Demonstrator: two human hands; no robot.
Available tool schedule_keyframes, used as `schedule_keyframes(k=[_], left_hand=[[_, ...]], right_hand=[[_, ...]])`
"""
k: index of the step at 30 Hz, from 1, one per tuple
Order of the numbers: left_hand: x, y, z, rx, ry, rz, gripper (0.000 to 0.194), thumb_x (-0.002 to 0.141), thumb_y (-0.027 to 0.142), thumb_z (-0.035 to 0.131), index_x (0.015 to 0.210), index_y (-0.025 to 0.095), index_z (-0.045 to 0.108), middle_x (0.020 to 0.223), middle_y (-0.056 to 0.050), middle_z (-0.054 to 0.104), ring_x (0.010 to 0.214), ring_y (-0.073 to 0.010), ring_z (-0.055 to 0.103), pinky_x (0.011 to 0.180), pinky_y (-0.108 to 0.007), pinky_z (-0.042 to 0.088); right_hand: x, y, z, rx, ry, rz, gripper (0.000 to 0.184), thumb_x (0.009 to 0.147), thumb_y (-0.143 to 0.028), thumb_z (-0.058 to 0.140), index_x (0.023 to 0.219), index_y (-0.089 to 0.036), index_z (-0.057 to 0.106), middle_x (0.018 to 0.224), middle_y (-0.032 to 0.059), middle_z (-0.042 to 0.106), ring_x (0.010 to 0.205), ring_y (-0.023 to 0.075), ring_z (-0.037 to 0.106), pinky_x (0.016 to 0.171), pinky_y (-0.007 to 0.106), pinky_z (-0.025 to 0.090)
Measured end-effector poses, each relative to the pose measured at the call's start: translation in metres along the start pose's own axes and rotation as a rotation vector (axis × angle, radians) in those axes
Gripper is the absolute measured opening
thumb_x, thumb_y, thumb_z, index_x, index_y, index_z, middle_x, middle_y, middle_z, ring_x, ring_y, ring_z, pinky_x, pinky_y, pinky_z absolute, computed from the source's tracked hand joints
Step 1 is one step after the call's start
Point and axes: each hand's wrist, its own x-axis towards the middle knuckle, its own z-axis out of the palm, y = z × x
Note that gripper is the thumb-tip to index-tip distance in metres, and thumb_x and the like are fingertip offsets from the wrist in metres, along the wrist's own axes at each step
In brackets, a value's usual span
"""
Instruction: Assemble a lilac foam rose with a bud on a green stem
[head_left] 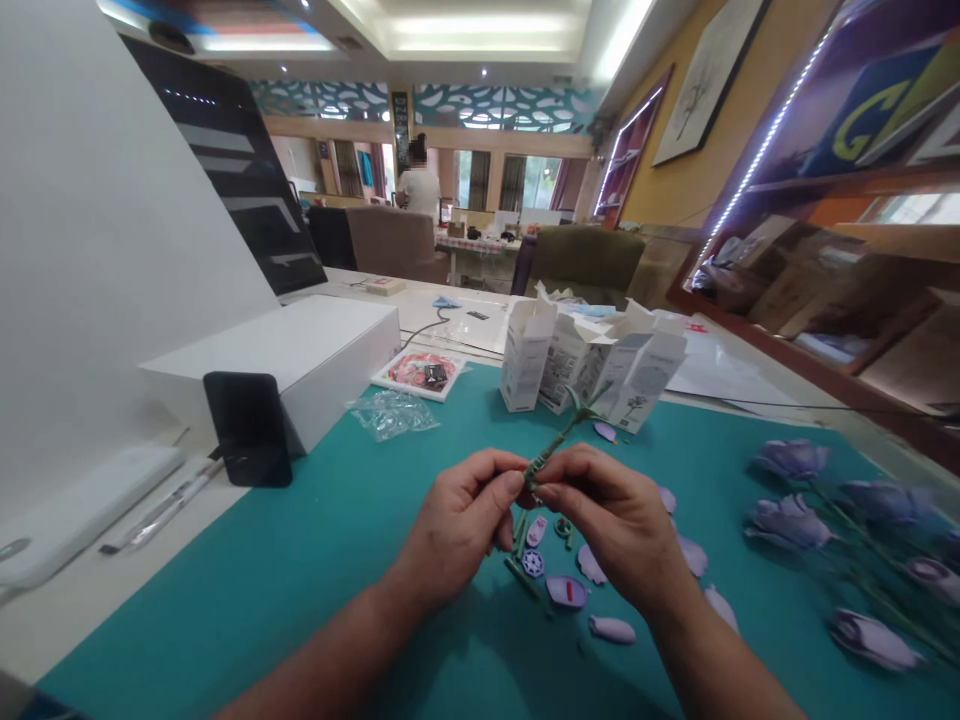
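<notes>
A green toy flower stem (556, 440) with leaf-like tips stands tilted above the mat, its lower end pinched between both hands. My left hand (469, 515) grips that end from the left, thumb and forefinger together. From the right, my right hand (607, 510) closes its fingertips on the same spot, partly hiding it. Below the hands lie loose pieces: a purple spoked wheel (533, 563), a purple tray-shaped piece with a red bit (568, 592), a purple pod-shaped piece (613, 629), a green rod (522, 578) and several purple petals (691, 556).
Purple flowers on green stems (791, 522) lie at the right of the green mat (360, 590). Opened white boxes (529, 355) stand behind the hands. Clear plastic wrap (394, 415), a black phone (247, 430) and a large white box (330, 340) are leftward. A person (420, 185) is far back.
</notes>
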Motion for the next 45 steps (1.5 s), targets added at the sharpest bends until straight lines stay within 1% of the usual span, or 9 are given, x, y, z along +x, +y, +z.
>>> schedule_keyframes(k=[3,9,12,16,21,26,31,40,45], left_hand=[[0.001,-0.0027,-0.0002,-0.01,-0.002,-0.001,0.026,0.084,0.038,0.058,0.097,0.015,0.06,0.066,0.003,0.06,0.041,-0.0059,0.049,0.04,-0.019,0.033],[0.0016,-0.0063,-0.0003,0.034,0.019,-0.009,0.022,0.085,0.038,0.056,0.089,0.017,0.056,0.046,0.008,0.05,0.04,-0.0082,0.047,0.04,-0.019,0.032],[0.001,-0.004,-0.0001,0.053,0.03,0.002,0.021,0.084,0.037,0.058,0.086,0.016,0.057,0.053,0.005,0.055,0.042,-0.0075,0.047,0.041,-0.019,0.034],[-0.0012,-0.0023,-0.0009,0.121,0.041,0.063,0.018,0.082,0.032,0.06,0.09,0.015,0.061,0.068,0.002,0.061,0.048,-0.007,0.05,0.047,-0.02,0.041],[-0.0026,-0.0044,-0.0033,0.268,0.041,0.146,0.02,0.086,0.03,0.055,0.093,0.015,0.066,0.068,0.001,0.06,0.05,-0.0074,0.051,0.048,-0.02,0.041],[-0.0024,-0.0036,-0.0034,0.309,0.028,0.15,0.021,0.088,0.029,0.051,0.091,0.015,0.066,0.075,-0.001,0.064,0.048,-0.0061,0.05,0.047,-0.019,0.041],[-0.0032,-0.0041,-0.004,0.348,0.007,0.168,0.023,0.09,0.029,0.048,0.093,0.016,0.067,0.077,-0.001,0.066,0.048,-0.0058,0.049,0.048,-0.019,0.042],[-0.0026,-0.0072,-0.0039,0.471,0.033,0.277,0.022,0.092,0.027,0.047,0.093,0.017,0.067,0.073,0.001,0.065,0.049,-0.007,0.051,0.05,-0.02,0.043],[-0.0055,-0.0064,-0.0001,0.512,0.062,0.314,0.022,0.094,0.027,0.046,0.094,0.018,0.066,0.076,0.0,0.065,0.052,-0.0075,0.05,0.051,-0.021,0.041]], right_hand=[[-0.0001,0.0029,-0.0013,-0.007,-0.039,-0.033,0.006,0.08,-0.02,0.07,0.075,-0.022,0.068,0.073,0.0007,0.066,0.069,0.0159,0.065,0.064,0.028,0.052],[-0.0001,0.006,-0.0023,-0.025,-0.046,-0.007,0.007,0.082,-0.022,0.069,0.076,-0.021,0.066,0.072,0.0002,0.066,0.067,0.0153,0.065,0.061,0.027,0.052],[0.0002,0.0054,-0.0025,-0.066,-0.036,-0.029,0.007,0.082,-0.021,0.069,0.075,-0.021,0.066,0.072,0.0001,0.066,0.066,0.0151,0.065,0.061,0.027,0.051],[0.0003,0.0022,-0.003,-0.192,0.015,-0.115,0.009,0.081,-0.02,0.068,0.072,-0.021,0.066,0.071,0.0005,0.066,0.068,0.0149,0.061,0.06,0.026,0.049],[0.0011,0.0029,-0.0044,-0.264,0.017,-0.193,0.009,0.083,-0.021,0.067,0.074,-0.022,0.065,0.071,0.0006,0.066,0.066,0.0149,0.062,0.06,0.026,0.049],[0.0018,0.0044,-0.0067,-0.327,-0.026,-0.296,0.009,0.086,-0.018,0.064,0.077,-0.022,0.064,0.073,0.0004,0.067,0.069,0.0144,0.064,0.062,0.026,0.05],[0.0023,0.0024,-0.0077,-0.394,-0.027,-0.376,0.011,0.086,-0.015,0.064,0.078,-0.022,0.063,0.072,-0.0012,0.067,0.066,0.013,0.062,0.061,0.024,0.049],[0.0012,0.0052,-0.006,-0.401,-0.008,-0.378,0.011,0.085,-0.013,0.064,0.078,-0.022,0.063,0.072,-0.0015,0.068,0.068,0.012,0.063,0.062,0.023,0.049],[0.0004,0.0043,-0.0061,-0.337,0.027,-0.26,0.011,0.083,-0.017,0.066,0.074,-0.021,0.063,0.07,-0.0011,0.068,0.065,0.013,0.062,0.06,0.025,0.049]])
